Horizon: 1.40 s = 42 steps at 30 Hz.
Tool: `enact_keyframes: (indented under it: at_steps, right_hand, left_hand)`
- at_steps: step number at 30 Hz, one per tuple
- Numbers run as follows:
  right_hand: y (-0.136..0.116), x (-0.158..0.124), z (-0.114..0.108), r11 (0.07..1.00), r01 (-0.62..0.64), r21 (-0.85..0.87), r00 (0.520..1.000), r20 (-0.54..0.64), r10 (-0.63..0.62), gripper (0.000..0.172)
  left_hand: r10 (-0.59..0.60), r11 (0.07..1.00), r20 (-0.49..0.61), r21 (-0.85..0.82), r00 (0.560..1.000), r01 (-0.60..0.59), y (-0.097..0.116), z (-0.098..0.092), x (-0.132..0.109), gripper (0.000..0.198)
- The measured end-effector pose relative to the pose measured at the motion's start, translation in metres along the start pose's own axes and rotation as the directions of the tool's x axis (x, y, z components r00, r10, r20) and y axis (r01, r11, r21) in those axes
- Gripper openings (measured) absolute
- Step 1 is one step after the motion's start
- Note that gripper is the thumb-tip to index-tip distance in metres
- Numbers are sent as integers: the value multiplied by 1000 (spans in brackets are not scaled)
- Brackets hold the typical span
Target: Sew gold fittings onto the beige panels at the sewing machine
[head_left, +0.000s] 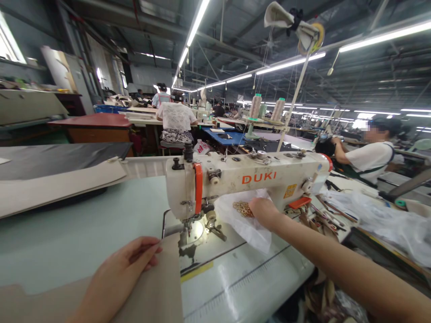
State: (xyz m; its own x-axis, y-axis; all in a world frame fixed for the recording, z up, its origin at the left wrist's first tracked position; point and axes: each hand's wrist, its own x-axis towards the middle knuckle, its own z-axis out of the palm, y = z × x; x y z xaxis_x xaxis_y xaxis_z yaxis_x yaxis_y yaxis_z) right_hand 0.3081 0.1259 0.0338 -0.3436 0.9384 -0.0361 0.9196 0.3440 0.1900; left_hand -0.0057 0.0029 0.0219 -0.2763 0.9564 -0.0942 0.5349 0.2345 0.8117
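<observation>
My left hand [133, 260] pinches the top edge of a flat beige panel [164, 278] between thumb and fingers. The panel lies on the sewing table, its corner just in front of the needle area. A white industrial sewing machine [229, 175] with an orange strip stands across the middle. Under its arm sits a clear plastic bag [259, 240] holding small gold-coloured metal pieces [242, 208], perhaps rings or chain links. My right hand [264, 213] reaches into the bag's opening at these pieces; its fingertips are hidden.
Stacked beige panels [60, 186] lie at the left. Loose strips [326, 220] and crumpled plastic [380, 215] crowd the right side. Thread cones [278, 110] stand behind the machine. One person [370, 154] works at the right, another [177, 119] sits farther back.
</observation>
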Motion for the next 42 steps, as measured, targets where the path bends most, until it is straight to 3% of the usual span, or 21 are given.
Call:
enact_keyframes:
  at_steps: [7, 13, 15, 17, 19, 22, 26, 33, 42]
  right_hand:
    - [8, -7, -10, 925, -65, 376, 982, -143, 127, 11]
    - [4, -40, -25, 725, 66, 685, 961, -239, 138, 13]
    - [-8, -54, -30, 578, 136, 805, 965, -240, 107, 23]
    - [-24, -67, -35, 237, 158, 958, 981, -179, 70, 32]
    - [-40, -76, -39, -49, 91, 995, 996, -91, 15, 35]
    - [-63, -81, -42, -215, -25, 976, 998, 12, -66, 35]
    - [-95, -76, -34, -246, -83, 966, 991, 53, -126, 35]
    - [-146, -49, -8, -213, -41, 976, 984, 2, -180, 34]
    - [-152, -29, 3, -251, 9, 968, 985, -53, -166, 30]
  left_hand:
    - [22, 1000, -23, -11, 999, -23, 5, -2, -2, 35]
    - [52, 998, -16, -46, 999, -53, -2, -1, -1, 39]
    - [85, 994, -17, -64, 996, -86, -3, 0, -2, 38]
    - [113, 990, -22, -80, 993, -115, -4, 0, -4, 37]
    - [134, 986, -30, -96, 991, -136, -5, 1, -7, 34]
    - [162, 976, -26, -142, 986, -164, -8, 4, -11, 29]
    - [226, 945, 12, -247, 974, -216, -12, 12, -16, 17]
    - [262, 912, 87, -348, 961, -217, -7, 15, -24, 9]
    - [230, 911, 106, -372, 968, -176, -4, 9, -20, 9]
